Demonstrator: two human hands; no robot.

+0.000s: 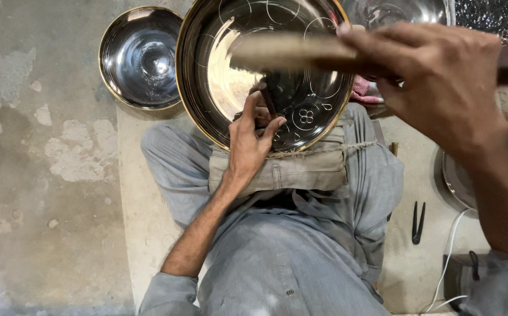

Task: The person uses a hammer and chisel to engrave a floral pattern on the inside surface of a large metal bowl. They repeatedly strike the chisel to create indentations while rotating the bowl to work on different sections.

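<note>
The large brass bowl (pixel 230 76) rests tilted on the folded cloth pad (pixel 289 167) in your lap, its hollow facing you. Engraved circles and a small flower already cover much of the inside; a smooth patch on the left is bare, so I judge the engraving partly done. A smaller plain bowl (pixel 140 55) sits far left on the floor. Your right hand (pixel 441 82) is closed around a blurred wooden mallet (pixel 289 52), raised over the bowl. Your left hand (pixel 251 137) pinches a dark chisel (pixel 267 100) against the metal.
</note>
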